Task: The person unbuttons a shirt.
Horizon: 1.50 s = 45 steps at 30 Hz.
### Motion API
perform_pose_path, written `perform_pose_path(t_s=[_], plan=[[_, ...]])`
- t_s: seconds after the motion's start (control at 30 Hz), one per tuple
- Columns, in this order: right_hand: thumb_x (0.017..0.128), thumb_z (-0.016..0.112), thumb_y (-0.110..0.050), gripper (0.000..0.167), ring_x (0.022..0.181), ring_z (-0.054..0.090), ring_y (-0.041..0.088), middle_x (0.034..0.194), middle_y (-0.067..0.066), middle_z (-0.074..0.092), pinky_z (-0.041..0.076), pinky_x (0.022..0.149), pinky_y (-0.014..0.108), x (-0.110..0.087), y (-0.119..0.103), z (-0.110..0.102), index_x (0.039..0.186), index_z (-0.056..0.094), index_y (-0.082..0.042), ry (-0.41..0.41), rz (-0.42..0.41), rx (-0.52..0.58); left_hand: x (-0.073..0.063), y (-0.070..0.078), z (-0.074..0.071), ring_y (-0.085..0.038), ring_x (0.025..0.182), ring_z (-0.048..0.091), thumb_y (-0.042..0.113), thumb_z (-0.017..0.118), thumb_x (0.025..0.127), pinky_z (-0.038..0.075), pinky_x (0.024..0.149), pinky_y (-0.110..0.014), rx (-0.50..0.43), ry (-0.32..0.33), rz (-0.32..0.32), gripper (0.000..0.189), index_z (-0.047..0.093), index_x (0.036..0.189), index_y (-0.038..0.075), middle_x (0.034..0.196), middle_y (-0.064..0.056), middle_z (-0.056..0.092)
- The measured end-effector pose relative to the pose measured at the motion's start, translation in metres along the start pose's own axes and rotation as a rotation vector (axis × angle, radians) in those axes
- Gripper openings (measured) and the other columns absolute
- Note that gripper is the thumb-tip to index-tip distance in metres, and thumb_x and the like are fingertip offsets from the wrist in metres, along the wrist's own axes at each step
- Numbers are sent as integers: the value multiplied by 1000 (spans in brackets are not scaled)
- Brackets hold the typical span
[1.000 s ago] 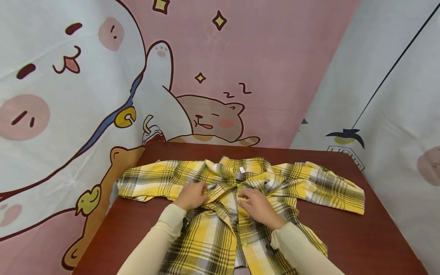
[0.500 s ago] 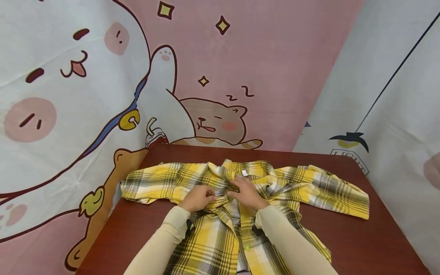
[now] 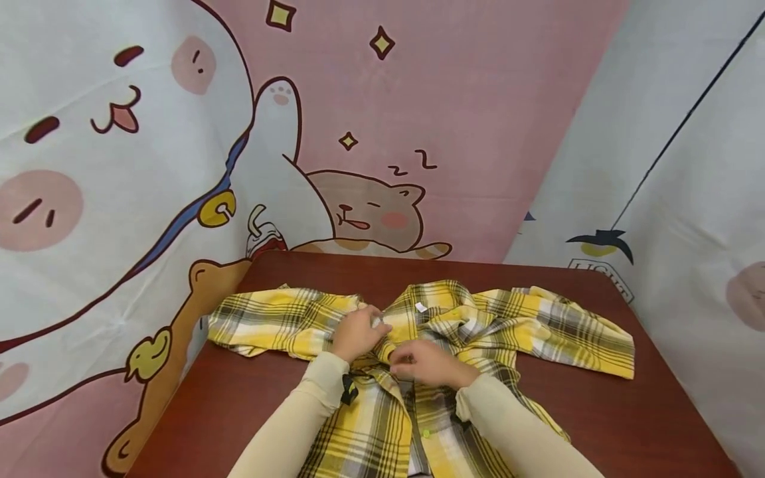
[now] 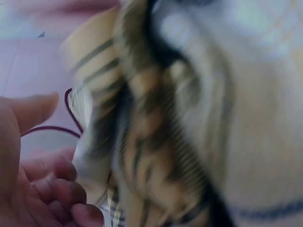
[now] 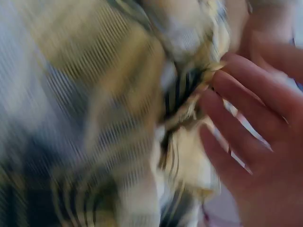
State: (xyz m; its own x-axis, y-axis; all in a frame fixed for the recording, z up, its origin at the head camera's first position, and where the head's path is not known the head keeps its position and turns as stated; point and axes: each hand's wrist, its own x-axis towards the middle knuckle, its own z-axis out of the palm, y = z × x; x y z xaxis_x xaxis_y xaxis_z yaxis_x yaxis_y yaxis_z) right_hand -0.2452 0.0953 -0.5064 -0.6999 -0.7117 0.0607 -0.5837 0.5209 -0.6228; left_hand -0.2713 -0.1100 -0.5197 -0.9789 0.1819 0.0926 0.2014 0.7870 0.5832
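Note:
A yellow, grey and white plaid button-up shirt [image 3: 370, 425] lies spread out, front up, its collar at the far side and a white label [image 3: 421, 307] inside the neck. My left hand [image 3: 358, 335] is at the left side of the collar; in the left wrist view the thumb [image 4: 38, 111] stands apart from the loosely bent fingers, beside the blurred cloth. Lower and to the right, my right hand [image 3: 427, 364] is over the upper front placket. Its fairly straight fingers [image 5: 236, 127] touch a fold of cloth in the right wrist view. A green button [image 3: 426, 433] shows below.
The shirt rests on a dark red-brown table [image 3: 621, 425]. Its sleeves stretch out left and right, the right sleeve [image 3: 574, 332] near the table's right side. A pink and white cartoon curtain [image 3: 478, 119] hangs behind and around the table.
My left hand has moved up and right to the collar. The right hand first went up toward the collar, then came lower. The left collar and front cloth have shifted, and more of the neck shows.

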Motion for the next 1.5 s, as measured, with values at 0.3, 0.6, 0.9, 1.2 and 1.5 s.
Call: perform_pose_path(t_s=[0.3,0.6,0.9,1.2,1.5], plan=[[99,56,-17,36,96,59,38,113,24,61,47,81,54,-19,106,-50,128,56,5,643,524,-96,14,15,16,-12,38,39,38,73,86,31,35,-29,82,-88,-102,60,57,134,6,55,-1,58],[101,48,-45,57,103,60,36,124,22,60,48,84,53,-22,124,-58,134,55,1,452,642,151,7,27,24,-21,57,57,59,80,70,44,45,-38,280,-196,-115,88,48,141,17,90,-5,66],[91,68,-43,52,104,61,31,127,16,60,50,82,51,-16,110,-69,128,64,-6,233,485,42,-1,29,26,-17,48,48,32,69,86,37,37,-33,443,-32,-45,19,63,78,16,64,-1,50],[93,60,-14,27,49,50,16,88,17,70,46,60,40,-21,100,-103,114,68,2,498,540,-74,17,-6,-31,-16,53,35,28,74,88,34,52,-32,-439,-170,-181,31,55,70,11,68,0,45],[94,62,-23,27,50,34,19,67,9,48,41,57,38,-34,110,-118,86,61,3,236,626,101,15,-5,-39,-19,70,55,49,71,85,48,64,-40,-98,-328,-84,51,62,112,6,94,-7,64]])
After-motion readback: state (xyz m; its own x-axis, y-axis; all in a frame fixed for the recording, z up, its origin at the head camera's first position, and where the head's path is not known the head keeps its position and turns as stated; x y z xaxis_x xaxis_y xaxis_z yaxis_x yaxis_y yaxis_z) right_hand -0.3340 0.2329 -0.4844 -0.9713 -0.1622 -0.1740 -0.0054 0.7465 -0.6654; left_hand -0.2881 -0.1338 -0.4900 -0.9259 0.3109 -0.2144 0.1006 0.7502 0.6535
